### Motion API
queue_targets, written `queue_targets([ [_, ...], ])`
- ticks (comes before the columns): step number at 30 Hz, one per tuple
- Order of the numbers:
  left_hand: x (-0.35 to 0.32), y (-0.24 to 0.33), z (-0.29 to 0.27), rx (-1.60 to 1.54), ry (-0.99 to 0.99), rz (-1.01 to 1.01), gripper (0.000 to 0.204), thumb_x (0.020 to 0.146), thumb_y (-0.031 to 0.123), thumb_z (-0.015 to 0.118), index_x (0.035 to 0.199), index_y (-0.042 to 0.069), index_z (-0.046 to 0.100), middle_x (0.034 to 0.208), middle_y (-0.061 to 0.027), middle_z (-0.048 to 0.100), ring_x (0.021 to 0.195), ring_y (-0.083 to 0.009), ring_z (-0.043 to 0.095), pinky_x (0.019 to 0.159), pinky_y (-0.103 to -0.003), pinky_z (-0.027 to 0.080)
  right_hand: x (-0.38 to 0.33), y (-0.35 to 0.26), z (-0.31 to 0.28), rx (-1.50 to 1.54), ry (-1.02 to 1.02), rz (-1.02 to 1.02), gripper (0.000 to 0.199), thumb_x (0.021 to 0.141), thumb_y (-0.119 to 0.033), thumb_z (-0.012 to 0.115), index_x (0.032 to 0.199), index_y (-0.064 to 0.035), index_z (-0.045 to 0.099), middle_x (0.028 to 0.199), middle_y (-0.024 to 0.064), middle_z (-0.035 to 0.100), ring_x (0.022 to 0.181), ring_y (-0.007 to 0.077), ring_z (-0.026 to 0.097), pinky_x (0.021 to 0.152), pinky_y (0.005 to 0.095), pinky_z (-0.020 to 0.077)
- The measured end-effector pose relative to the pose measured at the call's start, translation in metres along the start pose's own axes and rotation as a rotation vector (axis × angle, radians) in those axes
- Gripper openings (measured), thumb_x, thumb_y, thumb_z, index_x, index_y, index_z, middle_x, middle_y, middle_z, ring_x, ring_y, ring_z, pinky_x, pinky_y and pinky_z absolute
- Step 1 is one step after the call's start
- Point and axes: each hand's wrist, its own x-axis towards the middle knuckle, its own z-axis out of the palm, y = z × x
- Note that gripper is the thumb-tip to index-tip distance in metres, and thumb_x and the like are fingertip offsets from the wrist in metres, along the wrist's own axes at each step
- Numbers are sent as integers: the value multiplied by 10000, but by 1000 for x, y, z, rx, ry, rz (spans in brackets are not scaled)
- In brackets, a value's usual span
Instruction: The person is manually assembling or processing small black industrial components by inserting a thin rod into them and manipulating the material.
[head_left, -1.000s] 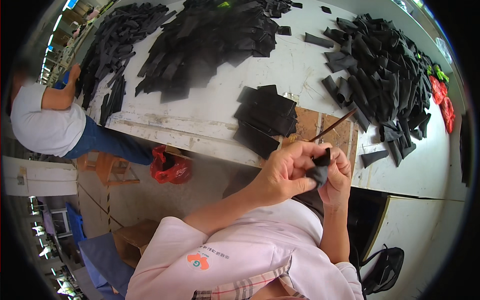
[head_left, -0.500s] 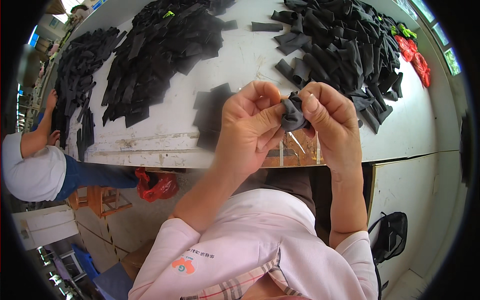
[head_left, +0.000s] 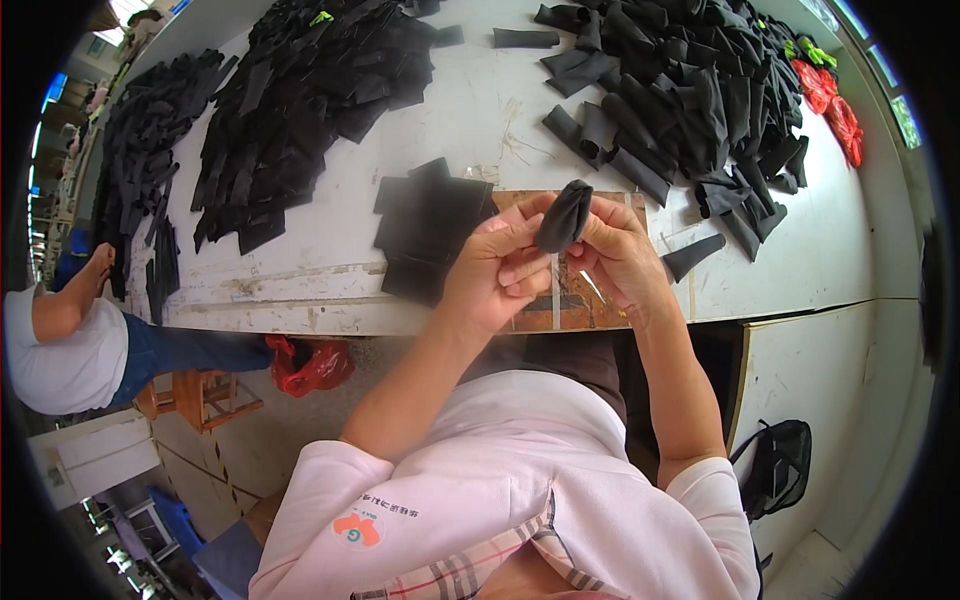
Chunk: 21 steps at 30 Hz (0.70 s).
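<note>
A piece of dark fabric (head_left: 564, 218), folded into a rounded, pouch-like shape, is held up over the near part of the table. My left hand (head_left: 502, 262) pinches its left side between thumb and fingers. On its right side my right hand (head_left: 622, 255) grips it the same way, fingers closed. Left of my hands lies a small stack of flat black fabric pieces (head_left: 425, 228). Beneath my hands is a brown, worn board (head_left: 545, 312) set at the table edge. To the right of my right wrist rests a single dark fabric tube (head_left: 694, 257).
Large heaps of black fabric pieces (head_left: 300, 120) and rolled fabric tubes (head_left: 690, 90) cover the white table (head_left: 480, 110). Red plastic bags (head_left: 830, 110) lie far right; another red bag (head_left: 308, 366) hangs below the edge. A co-worker (head_left: 70, 345) stands at left beside a wooden stool (head_left: 205, 398).
The fabric between my hands went from a bunched knot to a longer, smoother upright shape. Both hands have shifted slightly down, and my right hand has moved left.
</note>
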Motion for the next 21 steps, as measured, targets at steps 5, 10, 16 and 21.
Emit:
queue_targets([
  [5,0,12,31,1313,242,693,347,778,132,638,1068,-2,501,974,-70,562,678,-100,543,605,-170,414,6,-13,-2,-444,-50,-159,315,859,-330,517,781,-26,546,715,9,524,599,63,414,539,209,356],
  [10,1,8,44,1219,21,792,160,806,47,583,959,0,581,915,-58,591,820,-101,528,741,-219,415,-14,-28,23,-499,169,-739,346,812,-358,564,825,-13,557,701,24,533,630,137,508,546,265,390],
  [16,-11,-3,24,716,90,948,95,843,77,526,918,32,564,885,-51,597,847,-129,527,853,-334,382,-11,-35,24,-1571,60,-806,269,725,-302,614,723,-47,527,630,68,523,619,225,542,499,341,400],
  [21,3,3,28,746,97,522,170,783,79,609,929,8,557,867,-65,592,837,-141,539,793,-292,423,-10,-9,8,-1316,71,-606,99,729,-100,578,710,-30,510,630,95,513,613,285,530,514,367,407],
])
